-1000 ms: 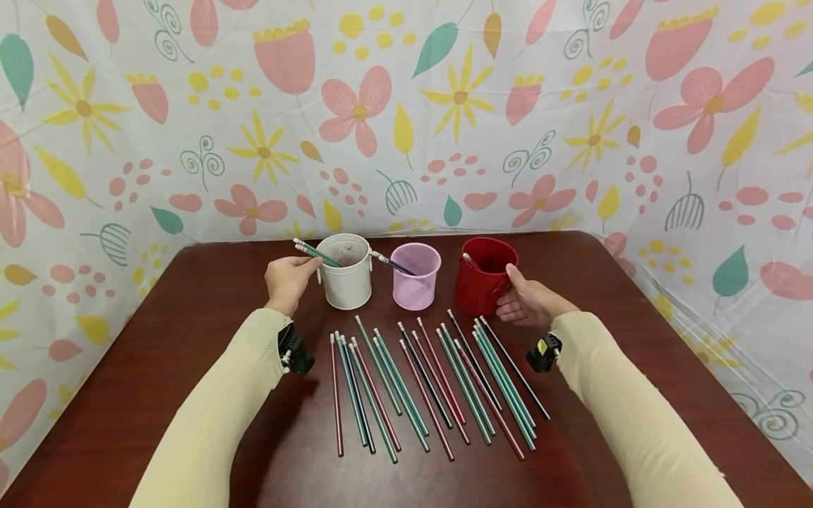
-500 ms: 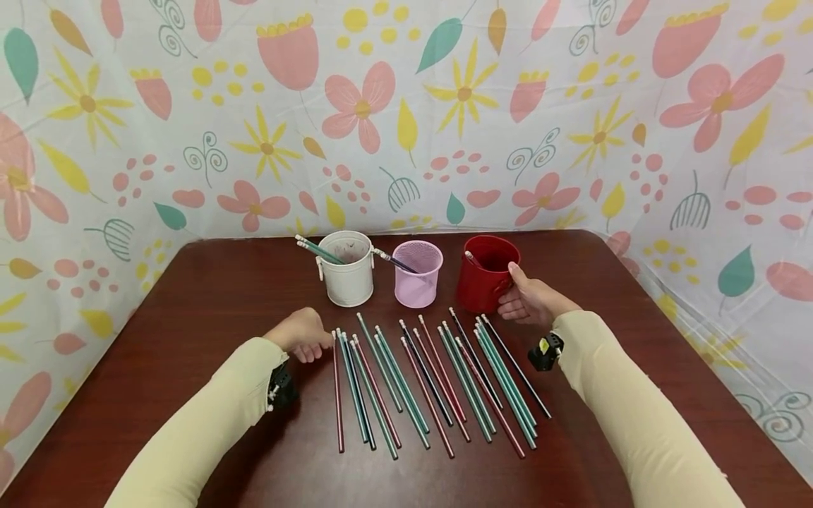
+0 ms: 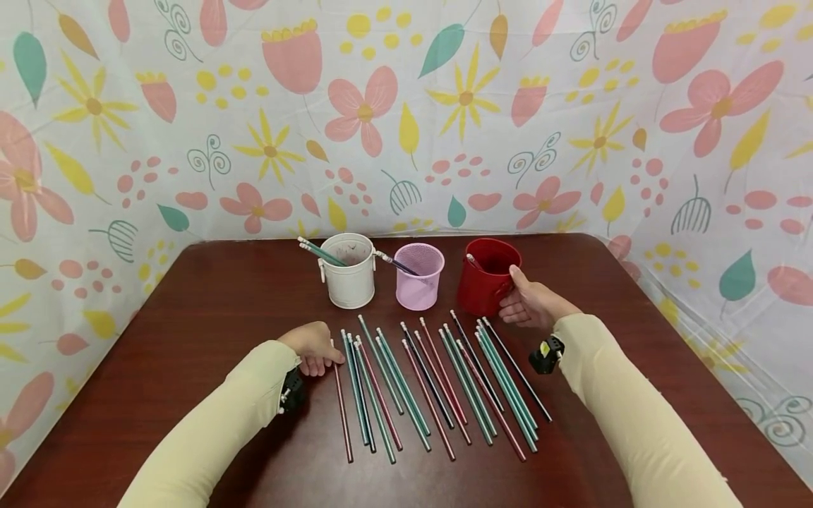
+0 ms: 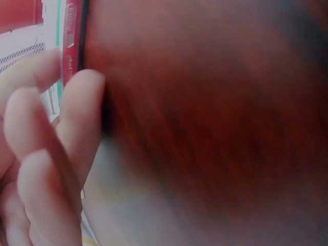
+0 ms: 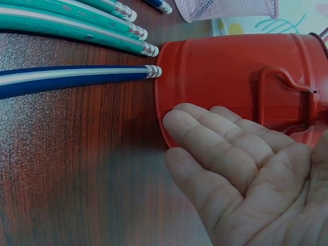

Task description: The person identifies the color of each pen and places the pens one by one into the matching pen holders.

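Thumb and fingers of the left hand (image 3: 314, 348) pinch the red pencil (image 3: 343, 416) near its eraser end, at the pencil row's 9 o'clock edge, with its other end pointing between 5 and 6 o'clock. A light, even pinch should suit so slim a barrel; raising it straight up would best spare the teal pencil (image 3: 355, 388) beside it at 3 o'clock. The right hand (image 3: 536, 303), fingers nearly straight against the red bucket (image 3: 479, 286) at the left hand's 2 o'clock, need only steady gently.
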A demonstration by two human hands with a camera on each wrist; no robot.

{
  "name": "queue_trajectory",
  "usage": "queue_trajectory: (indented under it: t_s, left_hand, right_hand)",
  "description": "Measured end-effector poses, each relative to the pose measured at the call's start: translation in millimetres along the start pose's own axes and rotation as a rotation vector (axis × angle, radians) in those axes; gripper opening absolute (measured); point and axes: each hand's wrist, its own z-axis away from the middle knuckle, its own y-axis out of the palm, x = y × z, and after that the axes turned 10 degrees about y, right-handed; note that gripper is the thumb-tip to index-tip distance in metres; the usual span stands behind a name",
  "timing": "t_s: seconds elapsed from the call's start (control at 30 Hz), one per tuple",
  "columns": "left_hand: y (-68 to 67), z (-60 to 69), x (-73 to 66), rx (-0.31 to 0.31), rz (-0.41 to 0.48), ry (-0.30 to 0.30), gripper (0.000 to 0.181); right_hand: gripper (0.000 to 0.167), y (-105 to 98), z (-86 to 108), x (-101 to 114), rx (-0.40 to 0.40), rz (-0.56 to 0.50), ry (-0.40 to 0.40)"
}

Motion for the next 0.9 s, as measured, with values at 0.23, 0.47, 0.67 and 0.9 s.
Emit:
queue_trajectory:
  t_s: [0.23,0.47,0.67,0.9]
  left_hand:
    - [-2.4,1.6,0.8,-0.024,0.063,0.016,0.022]
    - [-15.2,5.5,-9.1,-0.193,0.12,0.089,0.019]
    - [-32.7,15.6,-22.6,-0.302,0.266,0.214,0.012]
    - [-48.9,33.2,-32.8,-0.409,0.524,0.324,0.031]
  right_hand:
    - [0.095,-2,1.5,0,0.005,0.003,-0.001]
    - [0.096,0,0.7,0,0.014,0.013,0.004]
    - [0.096,0,0.8,-2,0.008,0.02,0.003]
    - [0.096,0,0.5,0,0.01,0.022,0.001]
